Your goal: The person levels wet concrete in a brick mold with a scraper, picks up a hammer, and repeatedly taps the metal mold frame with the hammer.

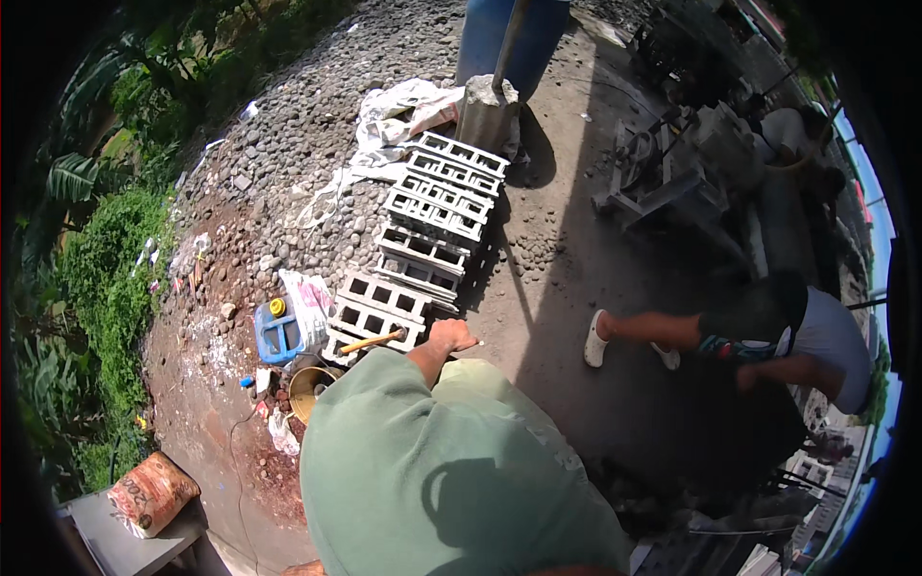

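My left hand (pixel 449 339) reaches forward from a green sleeve, beside the nearest grey hollow concrete blocks (pixel 379 302). Its fingers look bent together. A tiny pale speck shows at the fingertips, too small to name. Over the nearest block lies a yellowish wooden handle (pixel 370 342), just left of the hand; I cannot tell what tool it belongs to. A yellowish bucket (pixel 309 392) stands near the handle's lower end, partly hidden by my sleeve. My right hand is out of view.
Blocks stretch away in a row toward a concrete-footed post (pixel 488 113) and blue drum (pixel 509 43). White sacks (pixel 399 120) lie on gravel. A blue jug (pixel 279 331) stands left. In shade at right, a person (pixel 826 341) bends near a metal frame (pixel 663 178).
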Action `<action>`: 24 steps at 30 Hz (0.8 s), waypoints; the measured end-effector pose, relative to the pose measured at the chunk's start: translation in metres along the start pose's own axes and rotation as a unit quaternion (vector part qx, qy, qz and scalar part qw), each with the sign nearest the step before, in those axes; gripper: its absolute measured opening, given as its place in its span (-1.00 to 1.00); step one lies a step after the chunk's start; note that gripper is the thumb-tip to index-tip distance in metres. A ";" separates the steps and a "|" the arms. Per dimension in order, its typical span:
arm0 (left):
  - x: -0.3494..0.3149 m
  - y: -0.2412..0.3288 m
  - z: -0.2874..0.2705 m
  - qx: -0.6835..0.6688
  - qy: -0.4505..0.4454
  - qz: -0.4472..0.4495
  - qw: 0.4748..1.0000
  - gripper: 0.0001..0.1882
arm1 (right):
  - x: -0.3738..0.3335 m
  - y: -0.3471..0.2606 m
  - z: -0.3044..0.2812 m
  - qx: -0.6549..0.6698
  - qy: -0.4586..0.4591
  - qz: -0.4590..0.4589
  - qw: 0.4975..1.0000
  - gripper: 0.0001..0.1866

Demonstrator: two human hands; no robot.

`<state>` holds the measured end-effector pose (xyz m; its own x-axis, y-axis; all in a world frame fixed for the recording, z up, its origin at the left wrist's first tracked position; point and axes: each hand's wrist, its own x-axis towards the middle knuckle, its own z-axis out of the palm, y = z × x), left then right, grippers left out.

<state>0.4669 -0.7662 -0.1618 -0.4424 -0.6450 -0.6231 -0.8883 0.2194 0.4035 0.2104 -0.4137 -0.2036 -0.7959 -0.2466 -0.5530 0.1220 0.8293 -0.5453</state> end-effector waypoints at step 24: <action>0.044 -0.030 0.035 0.199 -0.140 0.196 0.950 -0.68 | -0.097 0.065 0.039 -0.056 0.232 0.118 0.964 -0.59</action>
<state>0.4700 -0.7755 -0.2244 -0.7141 -0.2490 -0.6542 -0.6005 0.6982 0.3897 0.3185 -0.3557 -0.2104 -0.9365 0.1843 -0.2983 0.2875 0.8906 -0.3523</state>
